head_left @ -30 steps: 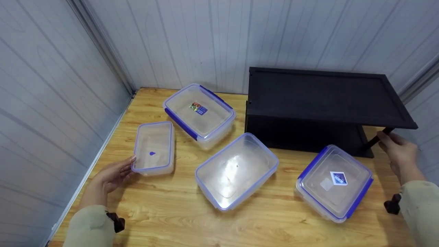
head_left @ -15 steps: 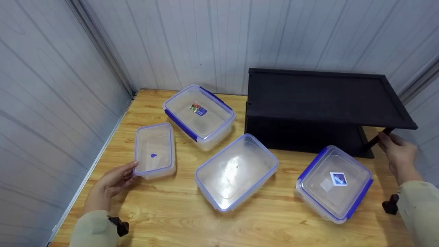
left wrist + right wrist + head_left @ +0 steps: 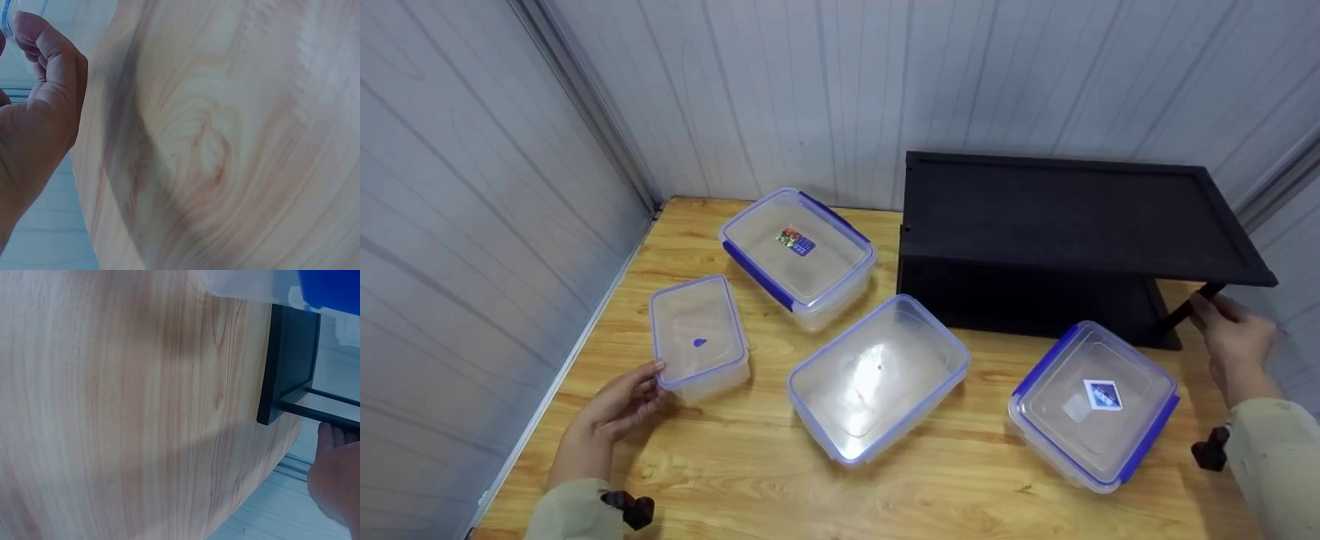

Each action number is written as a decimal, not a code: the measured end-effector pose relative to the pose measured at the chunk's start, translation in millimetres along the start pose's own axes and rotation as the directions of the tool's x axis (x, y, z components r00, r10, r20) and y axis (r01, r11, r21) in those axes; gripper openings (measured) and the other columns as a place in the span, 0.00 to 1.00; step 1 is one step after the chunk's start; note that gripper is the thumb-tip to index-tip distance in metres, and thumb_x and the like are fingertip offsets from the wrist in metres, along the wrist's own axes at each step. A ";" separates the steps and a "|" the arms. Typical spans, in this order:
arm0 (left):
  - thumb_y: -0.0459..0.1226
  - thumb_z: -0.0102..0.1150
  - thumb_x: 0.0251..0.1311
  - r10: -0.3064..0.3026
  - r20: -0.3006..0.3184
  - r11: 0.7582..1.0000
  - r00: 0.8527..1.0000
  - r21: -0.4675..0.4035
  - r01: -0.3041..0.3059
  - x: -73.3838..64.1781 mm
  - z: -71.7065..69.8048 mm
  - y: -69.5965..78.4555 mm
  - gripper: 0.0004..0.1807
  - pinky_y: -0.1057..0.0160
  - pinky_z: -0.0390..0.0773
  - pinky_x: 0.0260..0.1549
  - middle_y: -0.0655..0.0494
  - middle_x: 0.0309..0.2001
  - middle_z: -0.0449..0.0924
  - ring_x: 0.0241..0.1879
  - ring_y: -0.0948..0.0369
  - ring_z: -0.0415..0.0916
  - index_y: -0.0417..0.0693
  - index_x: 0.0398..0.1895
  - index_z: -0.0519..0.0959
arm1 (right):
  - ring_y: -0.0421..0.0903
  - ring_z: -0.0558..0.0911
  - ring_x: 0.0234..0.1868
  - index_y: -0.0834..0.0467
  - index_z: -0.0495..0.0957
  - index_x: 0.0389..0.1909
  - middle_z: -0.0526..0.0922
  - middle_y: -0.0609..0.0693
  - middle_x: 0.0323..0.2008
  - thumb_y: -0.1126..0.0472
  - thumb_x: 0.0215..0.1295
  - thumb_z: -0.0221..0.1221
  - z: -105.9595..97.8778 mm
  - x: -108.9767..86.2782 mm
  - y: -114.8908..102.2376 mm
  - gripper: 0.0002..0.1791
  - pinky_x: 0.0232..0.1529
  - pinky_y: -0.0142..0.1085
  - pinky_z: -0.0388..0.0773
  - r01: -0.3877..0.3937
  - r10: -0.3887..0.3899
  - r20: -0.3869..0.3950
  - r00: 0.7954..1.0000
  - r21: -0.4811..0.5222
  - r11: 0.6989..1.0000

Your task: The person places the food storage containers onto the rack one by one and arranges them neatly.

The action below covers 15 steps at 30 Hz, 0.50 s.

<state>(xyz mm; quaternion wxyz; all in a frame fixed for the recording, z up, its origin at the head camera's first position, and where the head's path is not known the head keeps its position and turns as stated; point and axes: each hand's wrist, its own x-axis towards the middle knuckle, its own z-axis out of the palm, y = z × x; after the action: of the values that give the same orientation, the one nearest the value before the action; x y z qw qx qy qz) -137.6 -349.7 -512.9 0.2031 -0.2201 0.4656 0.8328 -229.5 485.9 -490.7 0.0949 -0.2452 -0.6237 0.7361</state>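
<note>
On the left, my left hand pinches the near left corner of a small clear food container with a blue-edged lid. Its thumb lies at the lid's rim, and the other fingers are curled below it. In the left wrist view that hand is at the left edge, with only a corner of the container showing. At the far right my right hand grips the front right post of a black two-tier shelf. The right wrist view shows the fingers against this post.
A large container with blue clips stands behind the small one. Another lidded container sits mid-table, and a squarer one with blue clips is before the shelf. Panelled walls enclose the wooden table at the back and sides.
My left hand has moved right and toward me. The small container has turned, its near end swinging right and toward me. The right hand keeps its grip on the shelf post.
</note>
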 end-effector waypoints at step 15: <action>0.33 0.49 0.69 0.044 0.002 0.999 0.999 0.012 -0.044 -5.3 9.5 4.3 0.10 0.70 0.81 0.31 0.53 0.29 0.81 0.28 0.64 0.77 0.41 0.32 0.79 | 0.34 0.85 0.35 0.61 0.73 0.58 0.84 0.40 0.32 0.67 0.60 0.63 5.3 -7.5 -4.6 0.23 0.43 0.25 0.77 0.044 -0.044 -0.002 0.999 0.118 0.992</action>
<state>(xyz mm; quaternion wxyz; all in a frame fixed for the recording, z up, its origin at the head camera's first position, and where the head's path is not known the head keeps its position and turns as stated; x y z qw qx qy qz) -137.3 -344.3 -502.5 0.1865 -0.2077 0.4753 0.8343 -226.3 478.9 -483.9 0.1252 -0.2249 -0.5844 0.7696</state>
